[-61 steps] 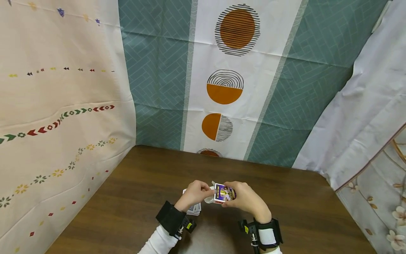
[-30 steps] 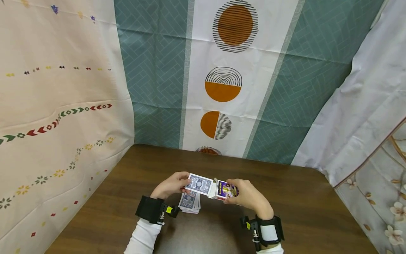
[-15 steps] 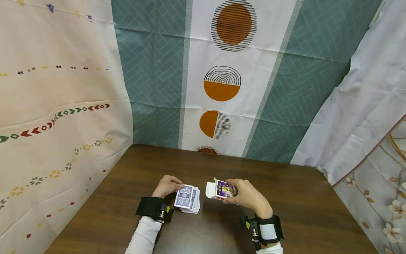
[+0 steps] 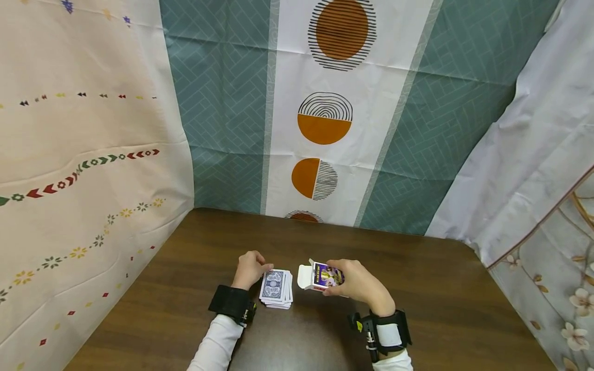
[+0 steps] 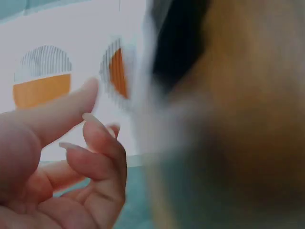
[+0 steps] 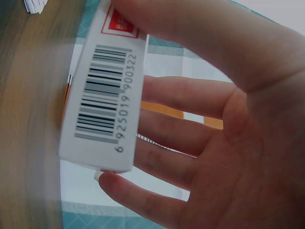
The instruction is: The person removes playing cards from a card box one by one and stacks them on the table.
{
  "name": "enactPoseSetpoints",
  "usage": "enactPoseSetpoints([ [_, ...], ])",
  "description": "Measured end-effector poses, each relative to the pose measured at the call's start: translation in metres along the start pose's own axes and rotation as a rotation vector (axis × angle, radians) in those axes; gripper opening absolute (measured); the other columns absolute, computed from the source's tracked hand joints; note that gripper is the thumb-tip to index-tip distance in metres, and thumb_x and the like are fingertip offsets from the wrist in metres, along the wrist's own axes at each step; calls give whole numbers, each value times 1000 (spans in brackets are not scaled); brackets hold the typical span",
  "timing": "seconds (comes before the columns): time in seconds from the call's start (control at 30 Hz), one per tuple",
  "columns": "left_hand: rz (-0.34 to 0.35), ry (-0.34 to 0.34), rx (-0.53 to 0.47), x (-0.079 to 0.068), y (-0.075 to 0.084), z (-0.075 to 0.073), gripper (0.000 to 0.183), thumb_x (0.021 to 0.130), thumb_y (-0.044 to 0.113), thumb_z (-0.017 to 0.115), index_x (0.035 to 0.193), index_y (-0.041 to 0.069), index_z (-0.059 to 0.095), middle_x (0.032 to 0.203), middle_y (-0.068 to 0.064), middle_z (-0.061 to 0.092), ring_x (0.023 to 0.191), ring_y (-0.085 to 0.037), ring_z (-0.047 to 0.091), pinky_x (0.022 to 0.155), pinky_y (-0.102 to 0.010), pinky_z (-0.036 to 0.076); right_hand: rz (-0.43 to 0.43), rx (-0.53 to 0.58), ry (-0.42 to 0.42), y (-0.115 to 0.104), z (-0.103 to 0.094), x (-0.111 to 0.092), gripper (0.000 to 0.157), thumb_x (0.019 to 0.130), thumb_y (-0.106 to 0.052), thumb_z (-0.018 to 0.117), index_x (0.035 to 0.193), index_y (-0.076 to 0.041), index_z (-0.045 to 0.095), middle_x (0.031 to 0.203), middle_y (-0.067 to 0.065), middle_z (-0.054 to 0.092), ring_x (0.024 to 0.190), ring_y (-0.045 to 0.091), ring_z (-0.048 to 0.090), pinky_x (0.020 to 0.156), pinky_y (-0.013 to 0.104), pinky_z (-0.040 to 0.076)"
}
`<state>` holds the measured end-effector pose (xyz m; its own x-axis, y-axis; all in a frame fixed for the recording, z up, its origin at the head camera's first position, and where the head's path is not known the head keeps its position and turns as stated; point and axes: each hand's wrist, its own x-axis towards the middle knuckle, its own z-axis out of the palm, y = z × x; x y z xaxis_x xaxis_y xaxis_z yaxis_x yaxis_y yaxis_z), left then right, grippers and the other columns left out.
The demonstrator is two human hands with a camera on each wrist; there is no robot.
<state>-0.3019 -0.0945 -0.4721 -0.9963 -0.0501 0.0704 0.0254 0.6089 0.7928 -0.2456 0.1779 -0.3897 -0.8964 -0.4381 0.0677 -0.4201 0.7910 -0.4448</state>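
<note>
Top card (image 4: pixel 271 284) moved onto pile (image 4: pixel 276 290); L hand (image 4: pixel 249 268) is empty, loosely curled. R hand (image 4: pixel 363 286) grips box (image 4: pixel 325 275). Pls. align pile gently, I think.

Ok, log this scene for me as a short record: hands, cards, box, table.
Left hand: holds nothing, at the card stack's far-left corner; contact unclear
Right hand: grips the card box
Card stack: on the table, blue patterned back uppermost, edges uneven
Card box: purple front, white flap open toward the stack, barcode on one side
Table: brown, wood-grained
</note>
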Motion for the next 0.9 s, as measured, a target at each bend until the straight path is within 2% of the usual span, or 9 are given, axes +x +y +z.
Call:
enactPoseSetpoints([
  [0.07, 69, -64, -26, -5, 13, -8, 23, 86, 21, 73, 92, -1, 69, 85, -11, 65, 74, -19, 57, 63, -31, 46, -9, -3, 1, -1, 0, 0, 63, 70, -27, 86, 121, 1, 62, 107, 10, 68, 86, 16, 58, 80, 36, 52],
  [0.17, 205, -247, -137, -18, 42, -17, 23, 91, 24, 67, 93, 2, 71, 84, -10, 65, 74, -18, 55, 63, -30, 44, -20, -3, 1, -2, -1, -1, 62, 70, -26, 86, 120, 2, 62, 107, 10, 68, 85, 15, 58, 79, 35, 52],
  [0.23, 254, -361, -184, -27, 60, -16, 22, 91, 23, 66, 93, 3, 72, 79, -7, 62, 70, -15, 51, 60, -26, 41, -33, -7, 4, -3, -2, -2, 61, 71, -26, 86, 120, 1, 63, 106, 9, 68, 84, 14, 58, 78, 34, 52],
  [0.3, 278, -416, -187, -36, 74, -11, 21, 91, 22, 65, 90, 2, 72, 71, -3, 58, 63, -13, 49, 56, -25, 38, -44, -7, 10, -4, -3, -2, 60, 71, -26, 86, 120, 0, 63, 106, 8, 68, 84, 13, 58, 79, 34, 53],
  [0.4, 262, -410, -146, -41, 84, -1, 25, 91, 23, 66, 85, -1, 71, 61, 4, 47, 54, -10, 41, 50, -23, 31, -64, -17, 18, -7, -4, -1, 61, 71, -27, 86, 120, 0, 63, 107, 8, 68, 84, 12, 58, 78, 34, 53],
  [0.53, 245, -384, -127, -43, 86, 5, 27, 94, 21, 61, 86, -3, 69, 62, 3, 45, 55, -10, 41, 49, -22, 30, -73, -27, 25, -9, -5, 0, 62, 71, -28, 86, 121, 0, 62, 109, 8, 68, 86, 12, 58, 79, 35, 53],
  [0.63, 219, -408, -138, -43, 83, 5, 24, 95, 21, 60, 89, -1, 66, 67, 1, 48, 60, -13, 44, 53, -24, 33, -73, -27, 25, -10, -4, -2, 63, 70, -28, 86, 121, 0, 62, 109, 8, 68, 86, 12, 58, 78, 35, 53],
  [0.73, 186, -446, -153, -44, 80, 6, 23, 93, 24, 63, 86, 2, 63, 66, 0, 47, 59, -14, 42, 52, -26, 31, -80, -27, 20, -10, -3, -3, 62, 71, -29, 86, 121, 0, 62, 109, 8, 68, 85, 12, 58, 77, 33, 53],
  [0.9, 177, -470, -182, -43, 75, 10, 24, 92, 21, 65, 80, 0, 65, 63, 3, 46, 55, -11, 40, 50, -25, 29, -87, -30, 13, -10, -2, -4, 63, 70, -29, 86, 121, 0, 63, 110, 8, 68, 85, 12, 58, 76, 32, 52],
])
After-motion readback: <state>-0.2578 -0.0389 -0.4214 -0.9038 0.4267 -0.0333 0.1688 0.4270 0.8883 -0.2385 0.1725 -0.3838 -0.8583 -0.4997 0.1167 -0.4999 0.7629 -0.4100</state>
